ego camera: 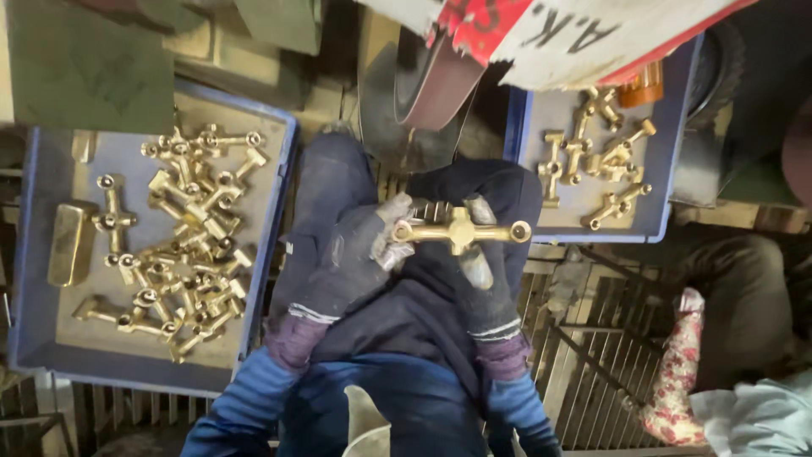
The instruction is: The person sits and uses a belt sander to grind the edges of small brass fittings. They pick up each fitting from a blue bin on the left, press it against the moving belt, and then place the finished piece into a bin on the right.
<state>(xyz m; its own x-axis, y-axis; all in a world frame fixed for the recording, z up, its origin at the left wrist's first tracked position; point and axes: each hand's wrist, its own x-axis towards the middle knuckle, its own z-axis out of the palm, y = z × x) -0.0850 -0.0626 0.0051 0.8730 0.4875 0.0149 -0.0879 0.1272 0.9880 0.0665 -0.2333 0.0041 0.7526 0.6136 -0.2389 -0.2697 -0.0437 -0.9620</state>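
brass cross fitting (459, 230) | shiny gold, long bar with round open ends plus a short stub mid-body | lying level, crosswise | pinched between both gloves, probably over the lap

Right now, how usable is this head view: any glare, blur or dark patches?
Head view: soft overall; brass fitting in the gloved hands, left hand and right hand, glints brightly; left tray evenly lit; lower edge and right side fall into shadow.

Two blue trays (275, 211) (left one fuller) carry loose brass cross fittings (190, 245).
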